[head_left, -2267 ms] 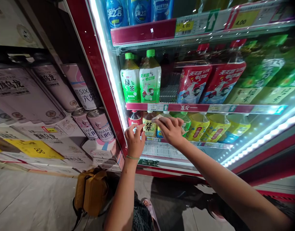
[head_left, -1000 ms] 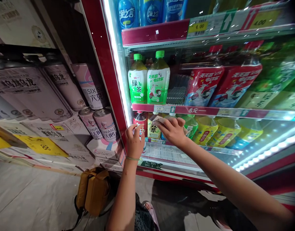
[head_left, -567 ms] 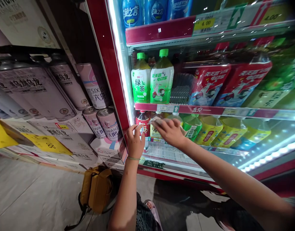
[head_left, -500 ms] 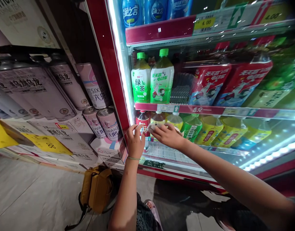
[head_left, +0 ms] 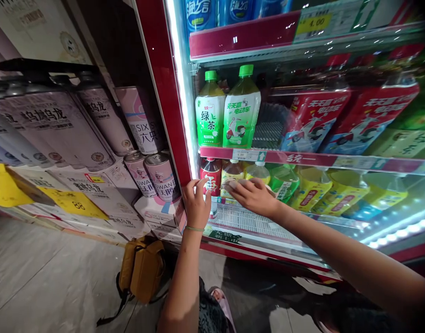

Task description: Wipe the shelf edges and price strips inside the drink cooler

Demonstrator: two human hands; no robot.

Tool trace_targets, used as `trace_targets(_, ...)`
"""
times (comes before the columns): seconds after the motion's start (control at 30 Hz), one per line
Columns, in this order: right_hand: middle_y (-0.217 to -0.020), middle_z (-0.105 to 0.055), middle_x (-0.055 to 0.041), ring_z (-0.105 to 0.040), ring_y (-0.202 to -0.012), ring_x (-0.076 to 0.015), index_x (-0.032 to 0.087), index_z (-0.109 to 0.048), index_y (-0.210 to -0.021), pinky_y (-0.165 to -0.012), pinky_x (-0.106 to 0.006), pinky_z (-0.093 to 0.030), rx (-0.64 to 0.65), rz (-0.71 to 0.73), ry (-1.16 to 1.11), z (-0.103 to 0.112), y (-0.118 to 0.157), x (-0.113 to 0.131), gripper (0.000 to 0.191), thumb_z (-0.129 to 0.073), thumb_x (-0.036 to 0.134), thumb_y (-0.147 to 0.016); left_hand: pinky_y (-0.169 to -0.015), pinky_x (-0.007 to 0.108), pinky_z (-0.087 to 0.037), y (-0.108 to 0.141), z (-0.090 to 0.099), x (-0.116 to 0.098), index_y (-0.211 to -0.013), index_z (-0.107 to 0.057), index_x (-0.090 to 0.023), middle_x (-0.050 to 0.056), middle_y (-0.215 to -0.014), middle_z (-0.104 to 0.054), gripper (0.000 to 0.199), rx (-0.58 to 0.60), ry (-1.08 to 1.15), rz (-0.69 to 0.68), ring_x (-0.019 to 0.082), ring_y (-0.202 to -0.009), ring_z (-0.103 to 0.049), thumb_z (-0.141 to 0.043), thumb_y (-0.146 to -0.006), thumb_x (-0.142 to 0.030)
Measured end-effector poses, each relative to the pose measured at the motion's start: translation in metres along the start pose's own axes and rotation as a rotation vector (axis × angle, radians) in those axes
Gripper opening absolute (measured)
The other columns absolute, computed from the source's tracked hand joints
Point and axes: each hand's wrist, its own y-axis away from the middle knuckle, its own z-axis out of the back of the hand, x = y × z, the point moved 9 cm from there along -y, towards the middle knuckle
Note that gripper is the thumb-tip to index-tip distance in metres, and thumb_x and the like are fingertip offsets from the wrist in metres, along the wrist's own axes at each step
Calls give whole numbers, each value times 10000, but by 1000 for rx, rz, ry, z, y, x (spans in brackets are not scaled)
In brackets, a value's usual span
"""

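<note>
My left hand (head_left: 197, 206), with a thin band at the wrist, is raised at the left edge of a lit drinks cooler (head_left: 245, 39). Its fingers are curved and apart with nothing seen in them, close in front of a bottle with a red label (head_left: 212, 171). To its right, my right hand (head_left: 255, 198) reaches across with fingers bent together over a small whitish crumpled piece (head_left: 229, 185), perhaps tissue or cloth. It covers part of the lower row, where a yellow-labelled bottle (head_left: 257, 172) and a green bottle (head_left: 283, 182) stand.
Two green tea bottles (head_left: 242, 111) and red-labelled bottles (head_left: 314, 115) stand on the shelf above. Left of the cooler are stacked cans (head_left: 160, 173) and boxes (head_left: 90, 192). A mustard-yellow backpack (head_left: 143, 268) lies on the tiled floor (head_left: 52, 273).
My right hand has moved right, away from my left hand, with the whitish piece under its fingers. My left hand stays nearly in place. The view has shifted slightly.
</note>
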Motion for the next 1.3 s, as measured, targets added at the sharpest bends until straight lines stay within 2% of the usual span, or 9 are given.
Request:
trace_targets(0.13,-1277,-724,-41,-575,-1038,-228,281,-526,-1464,-872,-398,-369,-7,-171,-18,-1,-1,-16,489,-515,137,-997,-1081,453,-495,0,0,1,-1314,-598,-261,97,-1237,-543,401,-2,-5,2,249,-1177,-576,-616,-935,-130)
trace_targets(0.27,-1219,-740,-26,-560,-1036,-211,246,-618,-1340,-855,-377,-365,10,48,-68,-4,-7,6,386,-511,110,-996,-1076,449,-497,1,1,0,-1334,-594,-252,107,-1242,-551,415,0,15,-1,245,-1178,-568,-605,-940,-121)
trace_targets(0.33,-1213,-740,-23,-556,-1015,-211,251,-650,-1305,-854,-383,-365,-9,17,-26,-3,-9,3,365,-513,115,-995,-1074,450,-499,2,1,0,-1342,-592,-248,111,-1244,-553,410,9,18,-6,244,-1177,-569,-600,-949,-132)
trace_targets(0.47,-1307,-704,-36,-547,-1037,-215,292,-558,-1457,-891,-393,-352,-19,-140,-27,-7,-15,-7,497,-526,133,-987,-1073,435,-504,4,0,2,-1359,-578,-269,100,-1244,-547,444,27,9,-3,239,-1183,-580,-602,-939,-125)
trace_targets(0.63,-1199,-735,-23,-536,-1071,-218,263,-643,-1334,-884,-380,-355,-13,77,-12,-10,-21,17,374,-502,152,-1005,-1061,427,-521,4,2,8,-1343,-583,-259,99,-1239,-541,461,33,10,12,244,-1184,-587,-607,-915,-89)
trace_targets(0.8,-1257,-720,-70,-520,-1040,-224,225,-595,-1392,-892,-399,-347,-38,-129,87,-5,-28,-5,419,-497,138,-994,-1075,425,-521,2,4,15,-1359,-571,-248,106,-1266,-527,419,35,44,44,240,-1213,-580,-585,-955,-134)
trace_targets(0.97,-1248,-708,-13,-541,-1086,-206,279,-588,-1376,-888,-370,-361,17,40,-69,-17,-37,18,441,-465,95,-994,-1093,412,-517,1,6,20,-1364,-563,-242,106,-1269,-534,456,13,76,94,231,-1227,-585,-575,-932,-95)
trace_targets(1.13,-1288,-706,-51,-564,-1059,-225,279,-583,-1400,-876,-391,-361,-41,-182,-35,-15,-42,1,426,-490,134,-1010,-1121,430,-504,1,8,25,-1407,-541,-248,112,-1311,-562,450,12,94,130,238,-1267,-588,-549,-970,-141)
trace_targets(1.3,-1312,-698,-33,-559,-1076,-200,255,-525,-1465,-860,-369,-367,-1,8,-95,-26,-45,27,492,-459,97,-1004,-1059,363,-548,2,13,32,-1435,-546,-248,114,-1308,-613,432,-27,168,193,201,-1197,-653,-467,-1018,-168)
